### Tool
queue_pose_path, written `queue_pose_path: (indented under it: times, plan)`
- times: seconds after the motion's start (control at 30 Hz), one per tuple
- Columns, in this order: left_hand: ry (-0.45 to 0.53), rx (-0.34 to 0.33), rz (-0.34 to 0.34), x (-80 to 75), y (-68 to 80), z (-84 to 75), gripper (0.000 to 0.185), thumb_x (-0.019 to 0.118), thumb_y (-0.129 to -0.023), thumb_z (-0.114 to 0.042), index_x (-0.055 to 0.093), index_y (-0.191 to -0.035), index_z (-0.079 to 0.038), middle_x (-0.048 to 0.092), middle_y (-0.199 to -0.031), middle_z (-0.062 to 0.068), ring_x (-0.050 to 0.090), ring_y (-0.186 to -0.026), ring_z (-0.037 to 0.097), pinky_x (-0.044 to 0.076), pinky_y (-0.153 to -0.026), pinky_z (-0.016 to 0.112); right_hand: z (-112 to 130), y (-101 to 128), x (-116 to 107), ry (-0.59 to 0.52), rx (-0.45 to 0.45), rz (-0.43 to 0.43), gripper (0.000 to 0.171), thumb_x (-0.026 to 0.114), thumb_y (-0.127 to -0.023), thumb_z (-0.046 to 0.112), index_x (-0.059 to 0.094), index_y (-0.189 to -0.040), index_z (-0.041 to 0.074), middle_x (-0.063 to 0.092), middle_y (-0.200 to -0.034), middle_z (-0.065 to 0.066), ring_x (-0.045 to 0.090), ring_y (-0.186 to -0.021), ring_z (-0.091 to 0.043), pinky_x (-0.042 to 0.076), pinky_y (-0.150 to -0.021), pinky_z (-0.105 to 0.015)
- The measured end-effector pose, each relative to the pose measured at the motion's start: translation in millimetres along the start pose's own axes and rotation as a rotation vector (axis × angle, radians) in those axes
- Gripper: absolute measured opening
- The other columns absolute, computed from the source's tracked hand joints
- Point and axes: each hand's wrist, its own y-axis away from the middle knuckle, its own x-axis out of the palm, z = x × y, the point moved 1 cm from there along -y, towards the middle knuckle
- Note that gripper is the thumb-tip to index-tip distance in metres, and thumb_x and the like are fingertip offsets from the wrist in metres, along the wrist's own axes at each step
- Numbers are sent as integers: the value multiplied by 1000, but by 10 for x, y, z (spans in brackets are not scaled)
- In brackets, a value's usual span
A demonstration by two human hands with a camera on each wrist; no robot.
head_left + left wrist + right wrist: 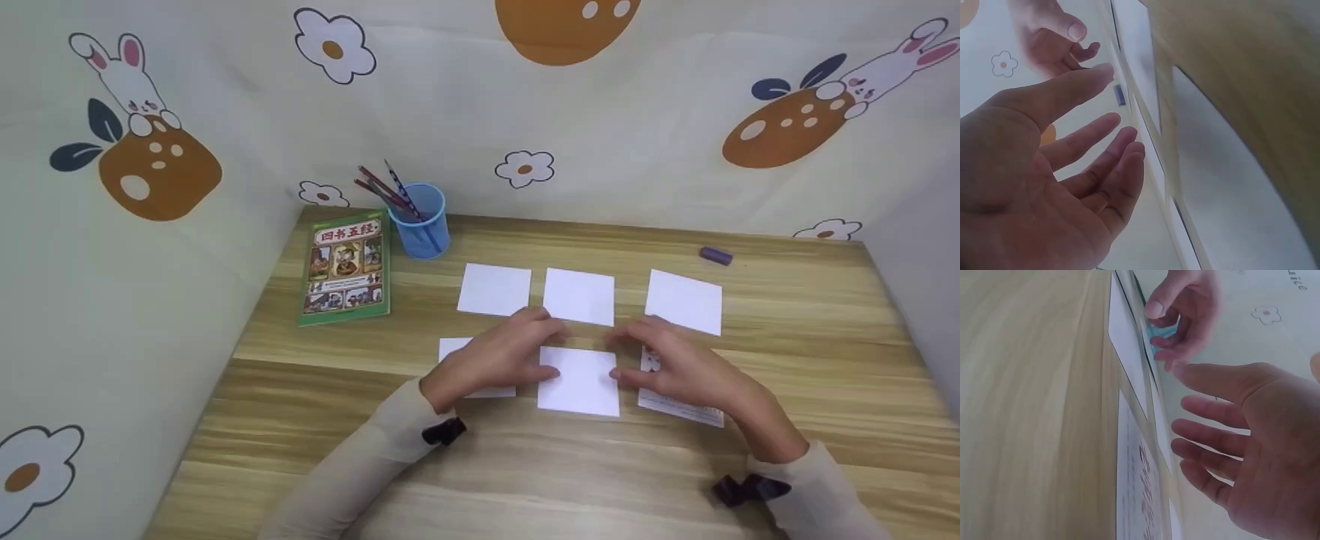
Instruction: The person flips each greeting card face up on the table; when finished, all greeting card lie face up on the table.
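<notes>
White square cards lie on the wooden table in two rows of three. My left hand (510, 352) hovers with fingers spread between the front left card (452, 347) and the front middle card (577, 390), partly hiding the former. Across from it, my right hand (686, 367) hangs over the front right card (679, 409), which has printing on its face. Both palms face each other over the middle card, and nothing is held. Behind the hands lie the back left card (493, 289), back middle card (579, 295) and back right card (684, 301), all blank.
A green comic-style book (345, 277) lies at the back left, beside a blue mesh cup (424, 234) holding several pencils. One small dark purple block (716, 256) sits at the back right. Patterned cloth (435, 112) rises behind the table edge.
</notes>
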Motion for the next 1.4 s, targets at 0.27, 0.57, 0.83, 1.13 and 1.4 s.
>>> queue_pose_path:
  times: [0.27,0.57,0.83,1.13,1.4]
  plan:
    - [13,-22,14,-8,181,138,65,93,-87,-37,67,-144,-22,60,-145,3,54,-132,20,55,-111,37,123,-150,100,126,-6,67,65,92,-86,46,69,-138,13,71,-132,-5,66,-126,-25,54,-108,-52]
    - [29,-46,64,18,237,164,81,97,-80,-43,61,-151,-28,51,-152,1,47,-136,19,49,-118,41,160,-104,182,152,-2,86,83,98,-77,48,66,-145,13,65,-136,-6,60,-121,-22,54,-104,-48]
    - [17,-38,47,26,231,178,81,98,-80,-40,62,-151,-25,54,-145,0,50,-129,18,52,-113,38,177,-124,221,124,17,85,80,97,-80,42,62,-146,13,65,-126,-6,54,-110,-18,51,-92,-40]
    - [-11,44,20,74,205,178,84,96,-82,-40,57,-154,-20,57,-150,2,53,-133,21,49,-116,39,178,-130,243,66,39,106,86,96,-82,36,55,-153,9,60,-121,-3,50,-108,-17,48,-89,-33]
    - [78,58,34,77,204,149,74,95,-86,-29,60,-151,-18,59,-144,3,55,-130,18,51,-113,35,210,-166,274,73,18,67,61,96,-82,26,71,-136,11,60,-121,0,51,-111,-17,48,-94,-36]
